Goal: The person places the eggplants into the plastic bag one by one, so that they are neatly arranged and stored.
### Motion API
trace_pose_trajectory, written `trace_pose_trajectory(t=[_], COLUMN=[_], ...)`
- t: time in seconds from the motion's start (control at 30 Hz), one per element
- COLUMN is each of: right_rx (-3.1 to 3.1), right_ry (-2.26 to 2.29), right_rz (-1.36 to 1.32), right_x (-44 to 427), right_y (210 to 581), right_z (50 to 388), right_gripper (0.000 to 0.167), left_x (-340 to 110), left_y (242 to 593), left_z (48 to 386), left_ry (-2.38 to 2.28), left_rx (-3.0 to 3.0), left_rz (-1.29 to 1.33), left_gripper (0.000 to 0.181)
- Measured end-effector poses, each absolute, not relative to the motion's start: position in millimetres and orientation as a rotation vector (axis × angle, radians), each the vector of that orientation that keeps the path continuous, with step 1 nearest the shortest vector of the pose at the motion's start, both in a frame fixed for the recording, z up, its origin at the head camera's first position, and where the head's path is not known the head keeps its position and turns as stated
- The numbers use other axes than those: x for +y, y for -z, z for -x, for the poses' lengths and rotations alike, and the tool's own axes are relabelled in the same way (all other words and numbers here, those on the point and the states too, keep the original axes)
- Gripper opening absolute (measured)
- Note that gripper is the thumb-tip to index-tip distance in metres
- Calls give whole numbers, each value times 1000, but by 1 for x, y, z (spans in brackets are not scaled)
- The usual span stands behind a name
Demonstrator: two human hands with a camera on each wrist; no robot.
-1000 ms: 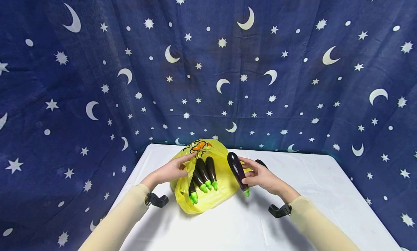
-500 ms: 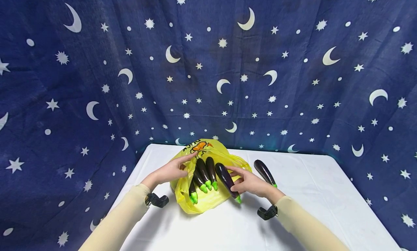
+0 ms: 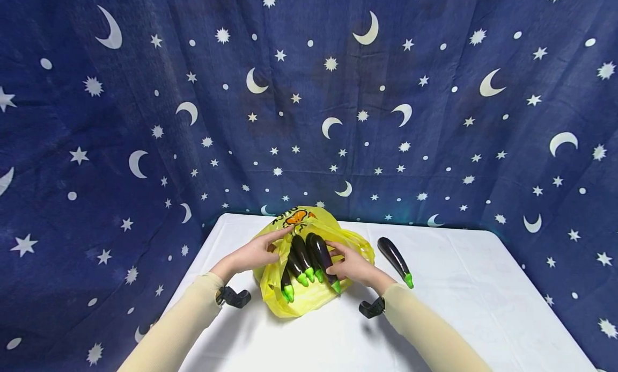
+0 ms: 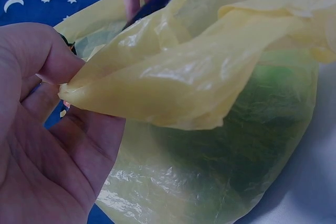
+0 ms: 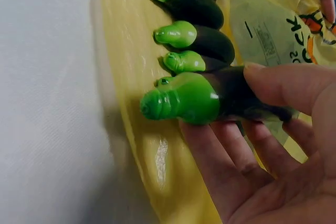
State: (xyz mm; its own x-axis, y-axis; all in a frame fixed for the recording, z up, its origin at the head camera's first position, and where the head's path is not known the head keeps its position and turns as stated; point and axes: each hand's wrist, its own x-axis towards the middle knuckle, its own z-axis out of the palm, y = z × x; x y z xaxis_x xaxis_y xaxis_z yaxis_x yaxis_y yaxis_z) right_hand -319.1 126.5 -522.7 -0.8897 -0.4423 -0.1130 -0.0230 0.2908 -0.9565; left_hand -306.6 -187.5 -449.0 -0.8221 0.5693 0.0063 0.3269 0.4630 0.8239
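A yellow plastic bag [image 3: 301, 305] lies on its side with its mouth facing me, and several eggplants [image 3: 300, 254] with green stem ends lie side by side in it. My left hand [image 3: 251, 255] pinches the rim of the bag between thumb and fingers, as the left wrist view shows around the bag's edge [image 4: 157, 87]. With thumb and fingers my right hand [image 3: 351, 263] grips another eggplant [image 3: 319, 254], held in the bag's mouth just over the ones inside. Its green end [image 5: 194, 95] points out toward me.
One loose eggplant [image 3: 396, 259] lies on the white-covered table [image 3: 463, 297] to the right of the bag. A blue curtain [image 3: 309, 93] with moons and stars hangs behind and at the sides.
My right hand has carried its eggplant leftward into the bag's mouth, uncovering the loose eggplant on the right. The left hand has stayed at the rim.
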Motion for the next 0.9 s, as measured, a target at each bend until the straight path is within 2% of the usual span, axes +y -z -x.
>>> trace_pose_trajectory(t=[0.57, 0.9], right_rx=[2577, 2596], right_ry=[1551, 1563], right_rz=[130, 66], right_x=[101, 95], right_y=[531, 536], right_z=[348, 355], right_gripper=[81, 81], left_x=[-186, -184], left_y=[447, 447], left_z=[307, 309], left_ry=[-1276, -1261], left_rx=[2465, 2461], left_rz=[-793, -779], left_gripper=[84, 85])
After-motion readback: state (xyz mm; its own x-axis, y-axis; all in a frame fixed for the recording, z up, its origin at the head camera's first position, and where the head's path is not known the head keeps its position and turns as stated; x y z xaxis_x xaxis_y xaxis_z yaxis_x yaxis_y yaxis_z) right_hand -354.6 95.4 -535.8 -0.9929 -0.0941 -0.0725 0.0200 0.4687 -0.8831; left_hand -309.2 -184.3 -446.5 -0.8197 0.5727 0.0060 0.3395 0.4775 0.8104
